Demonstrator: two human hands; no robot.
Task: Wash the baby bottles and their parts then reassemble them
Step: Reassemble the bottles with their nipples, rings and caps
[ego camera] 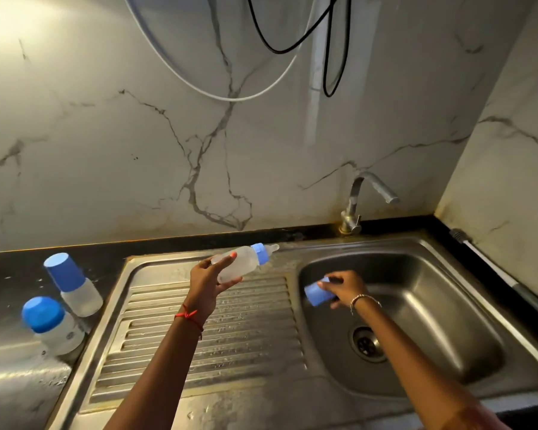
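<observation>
Over the drainboard (218,336), the left hand (205,283) fingers (230,282) grasp a baby bottle (246,262) held sideways, teat pointing right. Right of them, above the sink bowl (432,283), the right hand (345,287) fingers (326,285) grasp a blue cap (316,295). Two capped bottles (75,290) (53,327) stand on the tabletop (7,274), well left of both hands

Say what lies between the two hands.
Head view: only bare steel, the draining board and the basin rim, separates the left hand gripping the bottle from the right hand gripping the blue cap.
</observation>
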